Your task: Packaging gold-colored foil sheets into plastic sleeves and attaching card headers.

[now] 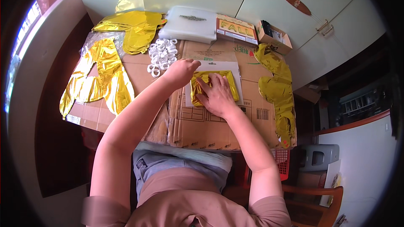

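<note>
From my end of the head view, I am seeing the folded gold foil [232, 83] lying flat on a pale sheet [227, 65] with a small hanging slot, near the middle of the cardboard [202, 133] that is covering the worktop. The foil is sitting directly under my right grip [218, 94], which is resting on it unclosed, fingers spreading over its top and hiding its middle. My left grip [183, 73] is curling by the sheet's upper left corner, just beyond the foil; I am not managing to tell whether its fingertips are pinching anything.

Just past that left grip, a heap of white rings [161, 56] is lying. Farther left, a large gold foil cutout [96, 75] is spreading, with a gold foil stack [136, 26] lying behind it. On the right side, a wavy gold foil piece [280, 90] is running along the cardboard. Along the back, a translucent stack [185, 25], a printed box [236, 29] and a small open carton [275, 38] are standing in a row.
</note>
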### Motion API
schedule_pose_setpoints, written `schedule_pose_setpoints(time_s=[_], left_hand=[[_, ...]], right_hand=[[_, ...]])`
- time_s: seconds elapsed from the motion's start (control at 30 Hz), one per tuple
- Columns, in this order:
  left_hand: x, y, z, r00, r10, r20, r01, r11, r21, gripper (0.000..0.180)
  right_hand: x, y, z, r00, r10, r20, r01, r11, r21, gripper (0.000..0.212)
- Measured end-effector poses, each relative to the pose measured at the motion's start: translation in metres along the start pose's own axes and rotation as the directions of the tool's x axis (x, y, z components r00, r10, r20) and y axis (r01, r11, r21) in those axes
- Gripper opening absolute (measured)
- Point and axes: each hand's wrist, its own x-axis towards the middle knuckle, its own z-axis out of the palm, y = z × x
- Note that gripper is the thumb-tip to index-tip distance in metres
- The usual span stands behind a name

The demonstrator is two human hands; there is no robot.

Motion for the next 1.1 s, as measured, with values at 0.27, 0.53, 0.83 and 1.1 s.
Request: schedule_pose_setpoints(time_s=[0.27,0.53,0.83,1.1], left_hand=[[-0.003,0.005,-0.003,0.993,0.116,-0.032,-0.112,0.986,0.126,0.031],[-0.023,0.006,-0.010,0.985,0.050,-0.167,-0.042,0.998,0.049,0.026],[-0.073,0.054,-0.021,0.957,0.194,-0.214,-0.211,0.976,-0.061,0.034],[-0.071,0.056,0.007,0.941,0.327,-0.088,-0.317,0.942,0.111,0.015]], right_hand=[[0.005,0.002,0.003,0.999,0.007,-0.039,-0.008,1.000,-0.019,0.055],[-0.001,0.007,0.005,0.976,-0.058,-0.207,0.065,0.998,0.024,0.055],[-0.046,0.037,-0.051,0.993,-0.109,-0.054,0.111,0.993,0.034,0.048],[-0.046,0.047,-0.033,0.963,-0.236,-0.132,0.227,0.971,-0.079,0.042]])
